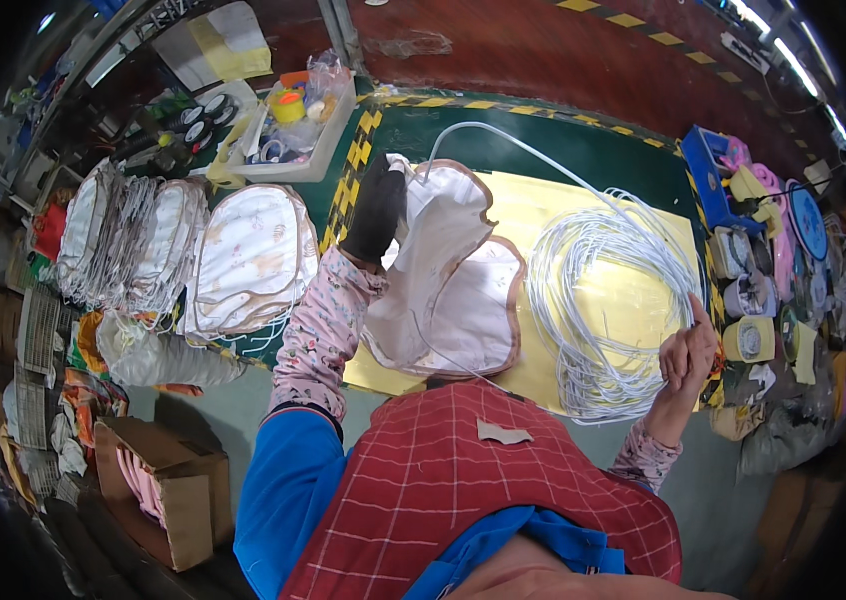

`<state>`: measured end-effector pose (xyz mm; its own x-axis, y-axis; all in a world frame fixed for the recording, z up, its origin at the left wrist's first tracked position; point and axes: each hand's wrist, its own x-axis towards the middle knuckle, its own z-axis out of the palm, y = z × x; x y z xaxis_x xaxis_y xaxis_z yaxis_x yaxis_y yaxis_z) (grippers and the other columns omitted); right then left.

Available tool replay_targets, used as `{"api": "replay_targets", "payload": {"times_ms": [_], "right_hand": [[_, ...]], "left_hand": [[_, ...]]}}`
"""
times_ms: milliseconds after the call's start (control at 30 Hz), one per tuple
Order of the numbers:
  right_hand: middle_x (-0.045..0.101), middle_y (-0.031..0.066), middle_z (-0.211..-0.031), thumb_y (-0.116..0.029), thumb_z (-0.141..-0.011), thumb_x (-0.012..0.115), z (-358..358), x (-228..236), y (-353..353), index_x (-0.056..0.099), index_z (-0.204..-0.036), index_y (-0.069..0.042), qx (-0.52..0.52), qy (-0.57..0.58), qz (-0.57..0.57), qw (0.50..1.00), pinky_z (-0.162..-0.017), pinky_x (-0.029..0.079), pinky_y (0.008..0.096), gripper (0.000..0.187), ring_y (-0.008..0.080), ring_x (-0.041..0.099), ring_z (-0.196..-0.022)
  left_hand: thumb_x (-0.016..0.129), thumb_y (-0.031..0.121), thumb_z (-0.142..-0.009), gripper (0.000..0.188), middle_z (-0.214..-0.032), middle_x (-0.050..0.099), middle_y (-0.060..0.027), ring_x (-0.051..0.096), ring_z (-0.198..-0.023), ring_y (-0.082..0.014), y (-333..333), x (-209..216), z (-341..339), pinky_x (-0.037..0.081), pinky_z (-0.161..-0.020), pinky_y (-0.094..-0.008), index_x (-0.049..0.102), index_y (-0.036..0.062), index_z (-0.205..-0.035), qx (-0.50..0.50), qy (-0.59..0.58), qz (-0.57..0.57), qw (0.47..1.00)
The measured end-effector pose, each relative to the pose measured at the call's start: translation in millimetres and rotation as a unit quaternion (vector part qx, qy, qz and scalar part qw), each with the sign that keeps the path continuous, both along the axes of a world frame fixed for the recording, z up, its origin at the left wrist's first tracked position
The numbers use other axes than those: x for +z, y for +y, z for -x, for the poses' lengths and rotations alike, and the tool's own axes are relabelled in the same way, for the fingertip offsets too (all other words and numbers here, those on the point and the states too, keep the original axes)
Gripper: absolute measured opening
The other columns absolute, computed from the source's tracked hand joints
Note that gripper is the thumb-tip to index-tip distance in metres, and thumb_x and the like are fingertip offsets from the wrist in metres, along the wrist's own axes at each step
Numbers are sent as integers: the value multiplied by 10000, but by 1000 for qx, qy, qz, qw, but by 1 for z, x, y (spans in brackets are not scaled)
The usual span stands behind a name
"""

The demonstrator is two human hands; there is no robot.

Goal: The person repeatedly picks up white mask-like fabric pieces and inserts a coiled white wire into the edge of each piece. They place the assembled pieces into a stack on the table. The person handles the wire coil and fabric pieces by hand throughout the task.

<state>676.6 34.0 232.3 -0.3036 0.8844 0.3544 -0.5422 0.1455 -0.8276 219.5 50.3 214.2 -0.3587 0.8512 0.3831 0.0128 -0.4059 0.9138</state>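
White cloth [435,262], cord coil [558,290], between the hands [378,212] [688,355]

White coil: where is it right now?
In the head view, right of centre: the coil lies on the yellow sheet, just right of the white cloth, with the right hand at its right edge.

Left hand [376,208] gloved in plain black. Person's sleeve cover [321,335] pale pink, small multicoloured print; sleeve [288,470] above it bright blue. Apron [443,470] deep red, crossed by a thin white grid. Cloth piece [443,240] whitish, edged brown. Stacked pieces [248,245] white, faint print, brown edging likewise. Coiled cord [608,382] white, against a pale yellow sheet [523,207]. Tabletop [393,142] dark green; border tape [351,175] striped black and yellow. Bin [708,170] at right solid blue.
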Motion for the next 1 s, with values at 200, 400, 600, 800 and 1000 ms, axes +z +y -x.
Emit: {"api": "replay_targets", "payload": {"times_ms": [200, 400, 600, 800, 1000], "right_hand": [[388, -27, -421, -125, -945, 425, -5, 5, 1, 394, -1290, 100, 109, 6, -21, 994, -279, 224, 181, 413, 32, 290, -282], [457, -32, -471, -55, -878, 384, 95, 78, -10, 478, -1275, 18, 65, -383, -70, 919, -387, 300, 205, 415, 64, 377, -371], [676, 135, -856, -66, -848, 413, 83, 85, 0, 557, -1171, 57, -5, -306, -235, 922, -611, 500, 271, 375, 182, 648, -681], [664, 140, -934, -16, -779, 428, 119, 74, -5, 577, -1169, 15, -16, -431, -269, 861, -734, 481, 254, 419, 143, 636, -851], [651, 97, -903, -20, -749, 488, 70, 79, -13, 581, -1144, 18, 0, -273, -101, 957, -710, 460, 249, 408, 131, 601, -796]], "left_hand": [[430, 100, -920, 129, -786, 509, -8, 481, -714, -108, -10, 12, 3, 392, -637, -244, 546, 44, -906, 66, 126, -27, 989], [592, 75, -808, 57, -892, 558, -96, 557, -853, -244, -10, 69, -101, 446, -762, -346, 593, 76, -865, 106, 447, -239, 855], [641, 70, -758, 256, -855, 581, -77, 601, -750, -226, -23, 107, -69, 472, -850, -338, 567, 45, -1001, 113, 511, -214, 825], [644, 127, -714, 338, -729, 611, -113, 627, -700, -315, -33, 73, -88, 475, -581, -357, 584, 82, -1043, 150, 530, -98, 829], [625, 140, -759, 254, -756, 641, -112, 638, -679, -241, -19, 57, 9, 497, -602, -346, 602, 70, -1002, 148, 546, -133, 814]]}}
